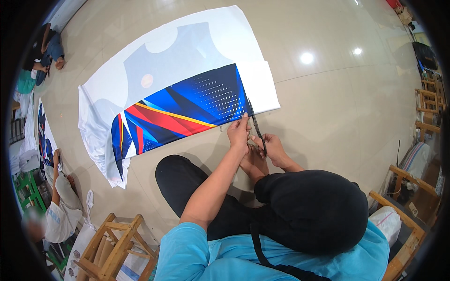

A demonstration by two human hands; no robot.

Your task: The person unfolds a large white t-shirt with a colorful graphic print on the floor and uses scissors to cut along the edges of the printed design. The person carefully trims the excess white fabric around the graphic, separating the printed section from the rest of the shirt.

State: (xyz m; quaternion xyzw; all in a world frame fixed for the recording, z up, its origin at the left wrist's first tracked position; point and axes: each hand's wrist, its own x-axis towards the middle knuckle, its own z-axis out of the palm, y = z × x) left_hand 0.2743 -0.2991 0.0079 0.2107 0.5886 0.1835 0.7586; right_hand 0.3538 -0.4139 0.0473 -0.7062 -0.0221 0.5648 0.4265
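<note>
A folded white fabric (260,86) lies on the floor, with a printed panel (187,100) in blue, red, yellow and white along its near side. A faint garment outline shows through the far part of the cloth. My left hand (238,133) pinches the near right corner of the printed panel between thumb and fingers. Black scissors (256,127) are in my right hand (275,149), its fingers wrapped round the handles. Their blades point away from me along the right edge of the print, against the white margin. My foot (254,162) is just behind my hands.
Tiled floor (328,93) surrounds the cloth. A wooden stool (115,243) stands at lower left. Another person (63,206) sits at the left by a printed cloth (44,136); one more person (51,51) is farther off. Wooden frames (408,180) line the right side.
</note>
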